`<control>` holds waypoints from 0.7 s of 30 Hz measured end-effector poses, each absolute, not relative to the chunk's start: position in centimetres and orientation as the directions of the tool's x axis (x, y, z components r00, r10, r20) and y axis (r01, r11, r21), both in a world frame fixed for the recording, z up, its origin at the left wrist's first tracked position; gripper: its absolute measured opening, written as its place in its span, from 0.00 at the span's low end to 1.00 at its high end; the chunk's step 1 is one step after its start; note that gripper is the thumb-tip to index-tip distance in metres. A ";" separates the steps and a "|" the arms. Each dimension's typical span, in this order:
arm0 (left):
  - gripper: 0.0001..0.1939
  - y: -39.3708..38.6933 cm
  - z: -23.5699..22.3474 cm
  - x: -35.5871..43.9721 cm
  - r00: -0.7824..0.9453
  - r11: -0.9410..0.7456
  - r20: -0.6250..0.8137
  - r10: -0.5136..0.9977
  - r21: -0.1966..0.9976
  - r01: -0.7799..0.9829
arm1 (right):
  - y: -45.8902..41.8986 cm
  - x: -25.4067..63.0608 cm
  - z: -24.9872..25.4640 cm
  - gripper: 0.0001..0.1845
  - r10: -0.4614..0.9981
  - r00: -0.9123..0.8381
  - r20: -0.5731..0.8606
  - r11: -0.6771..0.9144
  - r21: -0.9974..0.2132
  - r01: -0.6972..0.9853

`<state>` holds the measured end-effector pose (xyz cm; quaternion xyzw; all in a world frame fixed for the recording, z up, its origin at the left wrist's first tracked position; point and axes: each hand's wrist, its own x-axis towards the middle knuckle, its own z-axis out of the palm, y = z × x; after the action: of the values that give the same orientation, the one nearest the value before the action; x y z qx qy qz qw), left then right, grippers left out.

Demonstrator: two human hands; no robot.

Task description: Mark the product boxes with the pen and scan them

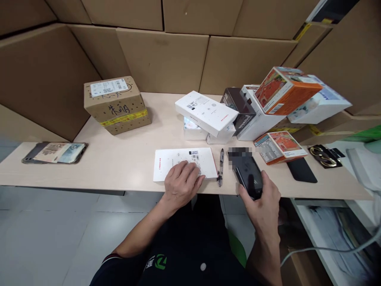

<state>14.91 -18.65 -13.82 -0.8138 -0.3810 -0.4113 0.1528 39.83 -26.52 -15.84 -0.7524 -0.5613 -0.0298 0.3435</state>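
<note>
My left hand (183,180) lies flat on top of a white flat box (163,165) with red lettering, its fingers stretched out and partly over the printed label. Between thumb and fingers, my right hand (263,198) grips the near end of a dark phone (249,174). The phone is tilted on or just above the table, and its far end is blurred out. A pen (221,167) lies between the white box and the phone.
Behind stand a second white flat box (208,111) on smaller boxes, a brown carton (117,105), and orange boxes (288,91). Banknotes on a phone (56,153) lie at left. A black flat item (302,171) and gold-coloured rings (323,155) lie at right. Cardboard walls (163,59) enclose the table (125,167).
</note>
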 end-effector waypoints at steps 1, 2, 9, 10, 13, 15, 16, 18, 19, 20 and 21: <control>0.10 -18.7 -13.9 14.8 0.356 -0.686 0.800 0.482 0.092 0.722 | -27.1 39.5 -15.7 0.44 0.820 0.360 0.445 -0.102 -0.505 0.857; 0.11 -18.8 -14.0 14.7 0.333 -0.712 0.819 0.467 0.126 0.690 | -27.6 39.1 -15.6 0.45 0.817 0.350 0.458 -0.068 -0.526 0.848; 0.22 -19.8 -14.1 14.5 0.161 -0.801 0.878 0.451 0.318 0.508 | -27.6 32.9 -15.0 0.45 0.769 0.207 0.605 0.241 -0.573 0.783; 0.24 -19.9 -14.1 14.5 0.162 -0.794 0.869 0.467 0.331 0.511 | -27.0 31.9 -14.9 0.45 0.742 0.195 0.641 0.272 -0.553 0.787; 0.28 -20.1 -14.0 14.5 0.157 -0.735 0.828 0.539 0.372 0.566 | -25.1 29.6 -14.7 0.45 0.669 0.181 0.721 0.325 -0.503 0.801; 0.30 -20.3 -14.0 14.4 0.143 -0.683 0.797 0.587 0.393 0.615 | -24.3 28.6 -14.7 0.44 0.650 0.178 0.738 0.336 -0.490 0.804; 0.31 -20.4 -13.9 14.4 0.134 -0.662 0.785 0.605 0.402 0.633 | -24.1 28.3 -14.7 0.44 0.653 0.181 0.735 0.336 -0.495 0.801; 0.31 -20.5 -13.9 14.4 0.111 -0.625 0.768 0.631 0.419 0.658 | -24.0 27.9 -14.9 0.42 0.675 0.188 0.713 0.329 -0.520 0.788; 0.32 -20.6 -13.9 14.5 0.102 -0.609 0.760 0.642 0.425 0.669 | -24.0 27.8 -15.0 0.41 0.690 0.192 0.697 0.324 -0.535 0.780; 0.32 -20.7 -13.8 14.6 0.096 -0.594 0.752 0.653 0.430 0.680 | -24.0 27.8 -15.2 0.40 0.705 0.196 0.682 0.318 -0.550 0.772; 0.33 -20.7 -13.8 14.7 0.089 -0.580 0.744 0.662 0.433 0.690 | -24.1 27.7 -15.3 0.39 0.717 0.199 0.668 0.310 -0.562 0.767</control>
<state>14.73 -20.74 -13.79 -0.7378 -0.4582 -0.4955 0.0144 27.75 -24.11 -15.30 -0.5867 -0.6324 -0.0244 0.5053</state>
